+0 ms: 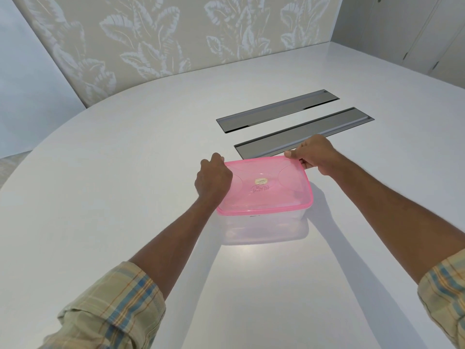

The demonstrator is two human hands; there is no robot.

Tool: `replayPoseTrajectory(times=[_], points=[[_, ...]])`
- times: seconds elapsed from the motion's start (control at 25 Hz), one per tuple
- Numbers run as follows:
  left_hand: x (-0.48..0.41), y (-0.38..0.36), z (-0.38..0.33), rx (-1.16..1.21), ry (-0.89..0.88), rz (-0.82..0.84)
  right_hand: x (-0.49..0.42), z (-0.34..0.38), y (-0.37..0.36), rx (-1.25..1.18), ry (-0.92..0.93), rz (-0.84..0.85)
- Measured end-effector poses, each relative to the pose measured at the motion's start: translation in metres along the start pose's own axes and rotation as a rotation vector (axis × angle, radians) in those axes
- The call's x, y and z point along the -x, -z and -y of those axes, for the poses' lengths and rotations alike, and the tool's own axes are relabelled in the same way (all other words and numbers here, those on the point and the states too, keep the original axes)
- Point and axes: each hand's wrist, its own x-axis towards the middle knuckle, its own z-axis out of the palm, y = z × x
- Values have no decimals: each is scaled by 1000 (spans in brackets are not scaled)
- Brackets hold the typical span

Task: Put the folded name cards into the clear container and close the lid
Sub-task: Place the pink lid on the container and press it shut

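Lid (266,187) sat on box (264,227) mid-desk (113,197), left hand (214,177) curled over its left edge, right hand (317,154) fingers pinching the far right corner; uneven pressing could leave a corner unsealed or skid the box.

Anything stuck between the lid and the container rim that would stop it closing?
Nothing visible. The pink lid lies on the clear container, its near edge flush on the rim. The left hand and right hand grip the far corners and hide the rim there.
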Motion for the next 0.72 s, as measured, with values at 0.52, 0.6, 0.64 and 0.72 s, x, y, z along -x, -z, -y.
replayPoseTrajectory(times=[0.52, 0.6, 0.64, 0.72], points=[[-3, -2, 3, -23, -23, -11, 15, -29, -9, -3, 49, -147], [-2, -1, 2, -25, -21, -11, 19, -25, -9, 17, 67, -140], [-1, 0, 2, -24, -19, -11, 20, -22, -11, 75, 72, -144], [0, 0, 1, -26, -16, -10, 18, -12, -18, 294, 78, -137]])
